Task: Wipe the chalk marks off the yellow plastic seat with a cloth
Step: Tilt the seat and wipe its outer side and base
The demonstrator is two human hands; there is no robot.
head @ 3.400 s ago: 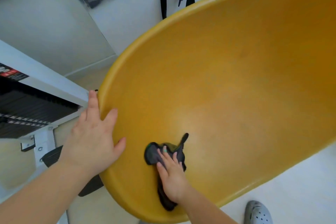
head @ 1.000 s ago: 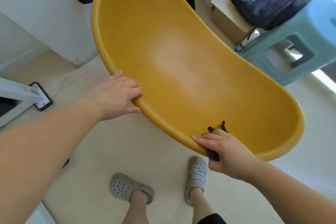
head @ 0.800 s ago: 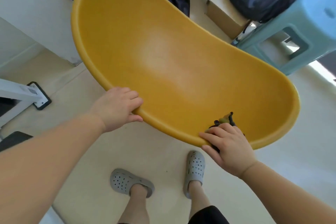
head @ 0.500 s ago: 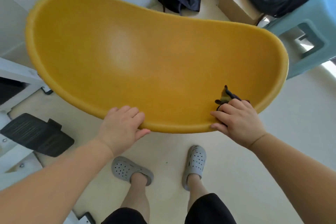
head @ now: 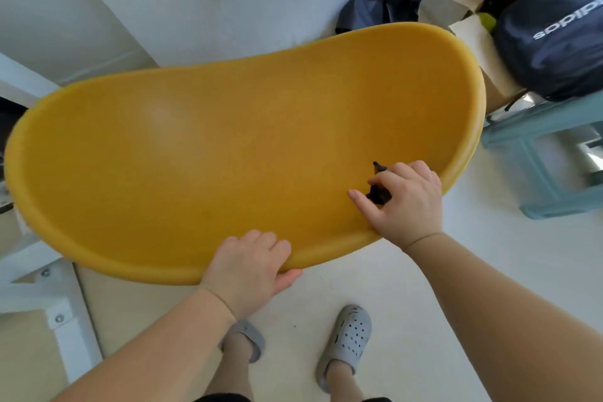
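Two grips on the job. Left grip [head: 248, 268] wraps the near rim of the yellow seat [head: 228, 157], fingers curled over the edge and thumb underneath. It's clamped on, most likely to brace the shell so it doesn't swing or tip under wiping pressure. Right grip [head: 408, 202] is closed round a small dark cloth [head: 378, 194], bunched into a wad and pressed on the inner surface at centre-right of the frame, just inside the near rim; thumb lies out flat on the plastic. Wadding probably gives more pressure per pass. Seat fills the middle of the frame, concave side toward the camera, raised above the floor [head: 489, 271]; what carries it is hidden. No clear chalk lines visible; pale patch [head: 160, 114] at the seat's upper left could be glare or residue, can't tell. Judgement: late-stage wiping, right end in hand. Risk: cloth is small, may smear dust rather than lift it. Pale blue stool [head: 535, 140] and dark bag [head: 554, 29] sit at right of frame, behind the seat's end.
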